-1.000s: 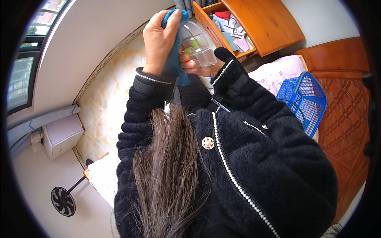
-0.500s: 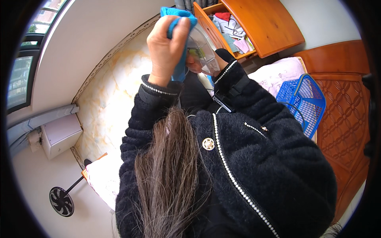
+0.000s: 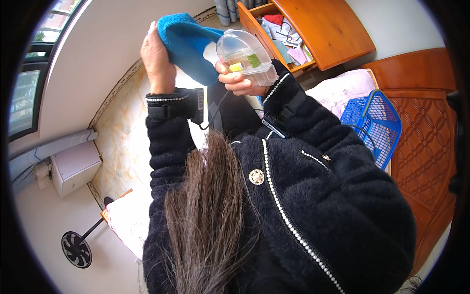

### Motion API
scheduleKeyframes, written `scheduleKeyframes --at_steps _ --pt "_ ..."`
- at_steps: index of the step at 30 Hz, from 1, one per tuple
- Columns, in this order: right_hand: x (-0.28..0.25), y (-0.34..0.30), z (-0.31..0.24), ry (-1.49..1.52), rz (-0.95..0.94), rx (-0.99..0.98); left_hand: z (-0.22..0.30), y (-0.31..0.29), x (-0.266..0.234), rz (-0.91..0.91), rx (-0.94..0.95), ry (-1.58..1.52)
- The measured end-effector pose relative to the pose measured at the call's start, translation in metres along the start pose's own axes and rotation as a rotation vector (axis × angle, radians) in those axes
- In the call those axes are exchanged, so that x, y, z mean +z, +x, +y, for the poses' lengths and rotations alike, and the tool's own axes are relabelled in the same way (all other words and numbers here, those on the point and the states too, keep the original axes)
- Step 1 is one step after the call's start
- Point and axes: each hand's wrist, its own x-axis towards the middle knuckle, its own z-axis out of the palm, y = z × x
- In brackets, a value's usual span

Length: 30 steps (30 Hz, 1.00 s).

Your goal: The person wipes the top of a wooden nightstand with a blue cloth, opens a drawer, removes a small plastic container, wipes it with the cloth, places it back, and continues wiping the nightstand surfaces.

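My left hand (image 3: 157, 63) is raised at upper left, with a blue cloth (image 3: 188, 49) draped over its palm and fingers. The hand grips the cloth from its left side; most of the fingertips are hidden behind it. In my right hand (image 3: 242, 85) is a clear plastic case (image 3: 235, 44) with a rounded top, held from below by its lower edge. Through its wall show a yellow spool (image 3: 236, 67) and a green spool (image 3: 253, 60), apparently of thread. The cloth's right end reaches close to the case; whether they touch I cannot tell.
An orange wooden cabinet (image 3: 328, 29) stands beyond my right hand, its drawer (image 3: 254, 32) pulled out and filled with cloths. To the right are a blue plastic basket (image 3: 362, 115) and a bed with a carved headboard (image 3: 421, 127). A black fan (image 3: 76, 249) stands at lower left.
My left hand has moved left, away from the case, and the bunched cloth now hangs spread out. The case has turned and come up, so the spools inside show more plainly.
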Motion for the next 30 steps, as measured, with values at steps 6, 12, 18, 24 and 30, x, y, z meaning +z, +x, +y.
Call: scheduleKeyframes --at_steps 6,12,18,24,30 --pt "0.003 0.004 0.003 0.090 0.125 0.041 -0.007 -0.033 0.008 -0.234 0.057 0.499" --pt "-0.003 -0.002 0.004 0.090 0.036 -0.049 -0.032 -0.068 0.034 -0.472 0.005 0.426" --pt "-0.010 -0.002 0.009 0.101 0.364 -0.054 -0.038 -0.046 0.022 -0.461 -0.016 0.370" --pt "0.024 0.006 0.001 -1.163 1.187 -0.397 -0.019 -0.018 0.002 -0.333 0.063 0.423" --pt "0.036 0.029 0.021 -1.390 1.085 -0.613 -0.027 -0.019 0.009 -0.398 0.230 0.573"
